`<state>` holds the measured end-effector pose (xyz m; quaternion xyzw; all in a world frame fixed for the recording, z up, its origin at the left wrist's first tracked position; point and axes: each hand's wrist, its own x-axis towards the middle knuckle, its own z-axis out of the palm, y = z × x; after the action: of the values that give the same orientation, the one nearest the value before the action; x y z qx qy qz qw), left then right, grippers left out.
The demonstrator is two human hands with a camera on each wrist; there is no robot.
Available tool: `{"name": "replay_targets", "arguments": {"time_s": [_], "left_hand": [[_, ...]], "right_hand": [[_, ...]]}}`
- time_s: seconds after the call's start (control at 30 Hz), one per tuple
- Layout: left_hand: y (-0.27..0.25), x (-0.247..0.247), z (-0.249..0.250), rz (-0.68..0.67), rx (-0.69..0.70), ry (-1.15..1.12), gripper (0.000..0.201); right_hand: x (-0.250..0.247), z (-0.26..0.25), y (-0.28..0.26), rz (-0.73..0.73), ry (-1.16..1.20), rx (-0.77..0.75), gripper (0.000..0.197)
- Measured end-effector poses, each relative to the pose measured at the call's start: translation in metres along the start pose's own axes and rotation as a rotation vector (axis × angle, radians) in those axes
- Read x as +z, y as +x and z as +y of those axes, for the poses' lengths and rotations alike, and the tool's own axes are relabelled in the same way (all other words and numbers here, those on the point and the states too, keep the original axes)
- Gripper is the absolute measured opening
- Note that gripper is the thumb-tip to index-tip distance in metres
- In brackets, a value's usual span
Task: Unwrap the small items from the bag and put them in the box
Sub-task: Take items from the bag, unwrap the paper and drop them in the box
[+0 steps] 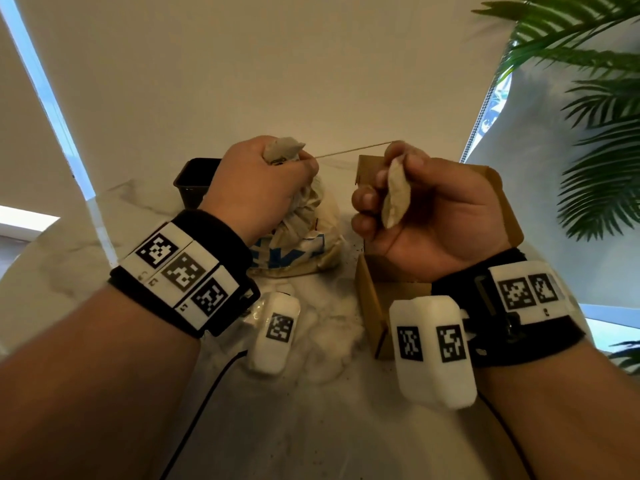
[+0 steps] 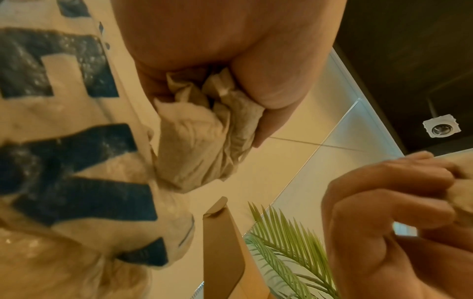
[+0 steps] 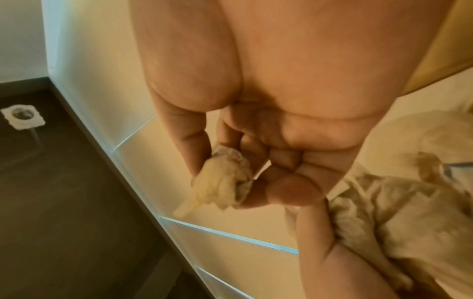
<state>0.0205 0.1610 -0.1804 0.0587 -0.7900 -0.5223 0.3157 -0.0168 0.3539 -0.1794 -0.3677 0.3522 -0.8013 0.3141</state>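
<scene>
Where cream wall meets the white marble table (image 1: 311, 427), a palm plant (image 1: 595, 98) fills the right; cloth bag (image 1: 304, 233) stands beside the cardboard box (image 1: 370, 292). Left hand (image 1: 256, 181) clutches crumpled wrapping (image 1: 282, 148); right hand (image 1: 433, 216) pinches a wad (image 1: 394, 195), thread (image 1: 353, 150) taut between.

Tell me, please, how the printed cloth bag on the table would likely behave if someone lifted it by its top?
The bag would probably sag and fold: its cloth is creased and slumped on the table. The left hand bunches its top easily, so it looks floppy. The bulging lower part suggests contents that may shift; their weight cannot be told.
</scene>
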Motion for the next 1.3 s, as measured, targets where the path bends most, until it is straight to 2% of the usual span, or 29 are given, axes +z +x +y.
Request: {"name": "replay_targets", "arguments": {"time_s": [0.13, 0.33, 0.53, 0.7, 1.03, 1.3], "left_hand": [[-0.001, 0.001, 0.0, -0.07, -0.007, 0.03, 0.008], [-0.009, 0.001, 0.003, -0.216, 0.009, 0.105, 0.006], [-0.01, 0.001, 0.003, -0.264, -0.018, 0.139, 0.007], [-0.012, 0.002, 0.007, -0.281, 0.014, 0.153, 0.004], [-0.017, 0.002, 0.013, -0.426, 0.044, 0.266, 0.008], [-0.018, 0.004, 0.014, -0.436, 0.024, 0.325, 0.019]], "right_hand": [[-0.001, -0.002, 0.0, 0.028, 0.098, -0.07, 0.01], [-0.001, -0.006, 0.002, 0.196, 0.111, -0.142, 0.022], [-0.001, -0.006, 0.004, 0.313, 0.108, -0.161, 0.018], [0.002, -0.006, 0.005, 0.379, 0.182, -0.209, 0.018], [0.005, -0.003, 0.008, 0.381, 0.228, -0.25, 0.015], [0.005, -0.003, 0.009, 0.382, 0.209, -0.262, 0.022]]}}
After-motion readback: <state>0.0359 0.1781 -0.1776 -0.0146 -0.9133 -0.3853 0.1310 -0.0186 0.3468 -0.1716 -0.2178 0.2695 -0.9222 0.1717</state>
